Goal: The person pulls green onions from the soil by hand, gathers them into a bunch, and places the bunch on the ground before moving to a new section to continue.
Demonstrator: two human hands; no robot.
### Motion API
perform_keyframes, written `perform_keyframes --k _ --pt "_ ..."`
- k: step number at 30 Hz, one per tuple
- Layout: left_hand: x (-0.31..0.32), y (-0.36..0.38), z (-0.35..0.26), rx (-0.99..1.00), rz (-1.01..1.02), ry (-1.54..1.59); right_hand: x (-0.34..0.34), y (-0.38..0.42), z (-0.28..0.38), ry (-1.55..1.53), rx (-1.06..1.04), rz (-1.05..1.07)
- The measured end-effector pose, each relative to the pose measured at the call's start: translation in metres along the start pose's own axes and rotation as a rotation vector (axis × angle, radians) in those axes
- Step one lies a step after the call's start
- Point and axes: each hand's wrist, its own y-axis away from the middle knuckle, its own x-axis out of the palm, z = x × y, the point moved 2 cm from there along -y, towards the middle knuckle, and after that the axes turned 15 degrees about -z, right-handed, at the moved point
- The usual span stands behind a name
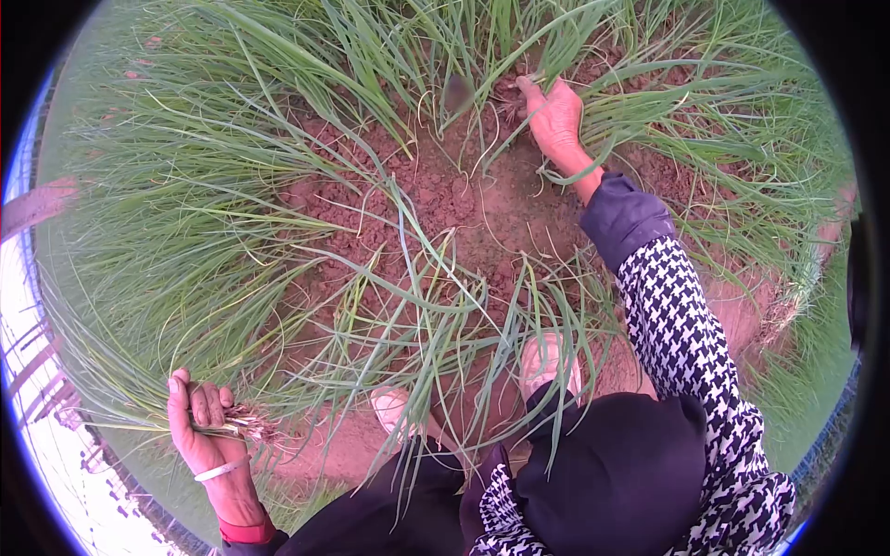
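At the lower left, my left hand (209, 443) is closed round a bunch of green onion seedlings (248, 423). Their pale, reddish roots stick out to the right of the fingers, and long thin leaves trail off to the left. Farther forward, my right hand (559, 122) reaches down among the growing plants at the upper right. Its thumb and fingers are closed at the base of some onion seedlings (564, 57), with brownish roots (510, 100) showing beside the fingertips. The fingers are partly hidden by leaves.
Bare reddish-brown soil (519, 208) lies between the hands. Dense onion plants (176, 204) stand to the left, ahead and to the right. Loose leaves (436, 320) droop across the front, over my light shoes (550, 363). A soil strip (751, 310) runs at the right.
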Motion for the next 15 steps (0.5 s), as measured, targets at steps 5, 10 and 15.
perform_keyframes --k 5,10,15 --pt "0.008 0.003 0.0 -0.011 0.023 0.021 -0.018 0.004 0.029 0.113 -0.124 0.162" --pt "0.009 0.004 -0.001 -0.011 0.056 0.022 0.003 0.004 0.02 0.23 -0.139 0.237" --pt "0.003 0.002 0.001 -0.02 0.014 0.047 0.029 -0.008 0.024 0.42 -0.284 0.318"
